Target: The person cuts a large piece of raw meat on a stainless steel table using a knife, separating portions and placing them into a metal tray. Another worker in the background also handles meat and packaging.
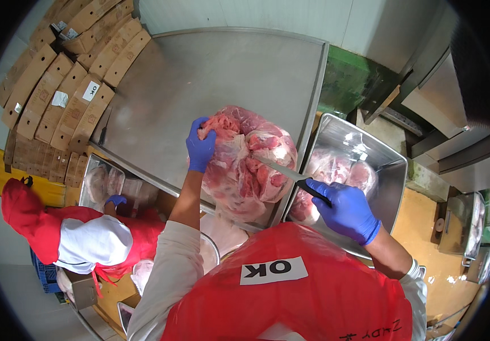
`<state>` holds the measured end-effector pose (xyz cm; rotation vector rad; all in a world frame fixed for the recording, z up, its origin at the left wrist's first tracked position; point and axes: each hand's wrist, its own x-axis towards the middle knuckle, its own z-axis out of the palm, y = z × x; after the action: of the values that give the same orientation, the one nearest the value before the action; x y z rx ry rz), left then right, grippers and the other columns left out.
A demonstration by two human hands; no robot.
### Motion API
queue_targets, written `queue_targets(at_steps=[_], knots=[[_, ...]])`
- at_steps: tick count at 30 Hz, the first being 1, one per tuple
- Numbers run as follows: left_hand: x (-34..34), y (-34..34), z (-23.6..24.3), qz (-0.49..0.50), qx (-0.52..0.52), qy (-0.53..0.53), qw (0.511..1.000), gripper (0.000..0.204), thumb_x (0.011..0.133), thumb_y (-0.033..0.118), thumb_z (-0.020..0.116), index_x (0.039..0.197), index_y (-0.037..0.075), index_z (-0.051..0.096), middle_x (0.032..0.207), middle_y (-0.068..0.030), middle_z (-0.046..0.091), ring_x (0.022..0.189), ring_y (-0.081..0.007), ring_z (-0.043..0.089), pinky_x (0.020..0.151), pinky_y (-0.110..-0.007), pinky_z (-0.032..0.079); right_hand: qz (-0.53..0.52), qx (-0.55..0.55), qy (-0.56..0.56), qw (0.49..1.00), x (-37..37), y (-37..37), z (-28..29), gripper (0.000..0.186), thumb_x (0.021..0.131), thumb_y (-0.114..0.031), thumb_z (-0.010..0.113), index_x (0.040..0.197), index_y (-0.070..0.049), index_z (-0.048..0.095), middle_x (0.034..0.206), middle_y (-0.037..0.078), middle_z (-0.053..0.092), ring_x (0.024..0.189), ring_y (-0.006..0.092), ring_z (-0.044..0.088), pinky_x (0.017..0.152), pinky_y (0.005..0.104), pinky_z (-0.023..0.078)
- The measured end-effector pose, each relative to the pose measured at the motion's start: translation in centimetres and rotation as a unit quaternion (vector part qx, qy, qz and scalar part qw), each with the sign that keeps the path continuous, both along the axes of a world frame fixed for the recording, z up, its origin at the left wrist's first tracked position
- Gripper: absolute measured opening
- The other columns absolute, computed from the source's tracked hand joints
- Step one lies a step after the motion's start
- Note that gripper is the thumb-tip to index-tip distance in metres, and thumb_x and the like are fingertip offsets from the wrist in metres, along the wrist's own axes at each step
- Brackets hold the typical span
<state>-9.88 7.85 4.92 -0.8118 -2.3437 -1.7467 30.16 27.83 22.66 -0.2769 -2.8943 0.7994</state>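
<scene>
A large piece of raw meat (pixel 228 176), pink and red with whitish fat and membrane, lies at the near edge of a steel table (pixel 216 74). My left hand (pixel 201 145), in a blue glove, grips the meat's upper left side, its fingers curled on a loose reddish flap. In my blue-gloved right hand (pixel 347 210) is the black handle of a knife (pixel 282 169). The blade points left across the meat, and its tip meets a fold near the middle; how deep it reaches I cannot tell.
Right of the table stands a deep steel tub (pixel 392 170) with more meat (pixel 341 170). Cardboard boxes (pixel 69 108) are stacked at the far left. A co-worker in red and white (pixel 94 238) is at the lower left, a gloved hand by a metal tray (pixel 89 176).
</scene>
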Motion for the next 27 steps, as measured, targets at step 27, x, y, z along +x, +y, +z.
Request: queue_targets(at_steps=[27], knots=[[3.5, -4.8, -0.4, 0.095, -0.013, 0.004, 0.995, 0.019, 0.087, 0.001, 0.073, 0.099, 0.007, 0.059, 0.093, -0.0007, 0.06, 0.083, -0.0133, 0.056, 0.076, -0.03, 0.049, -0.032, -0.219, 0.041, 0.974, 3.4, 4.7, -5.6, 0.046, 0.092, -0.01, 0.077, 0.138, -0.017, 0.072, 0.079, 0.021, 0.069, 0.065, 0.0373, 0.068, 0.064, 0.0413, 0.054]])
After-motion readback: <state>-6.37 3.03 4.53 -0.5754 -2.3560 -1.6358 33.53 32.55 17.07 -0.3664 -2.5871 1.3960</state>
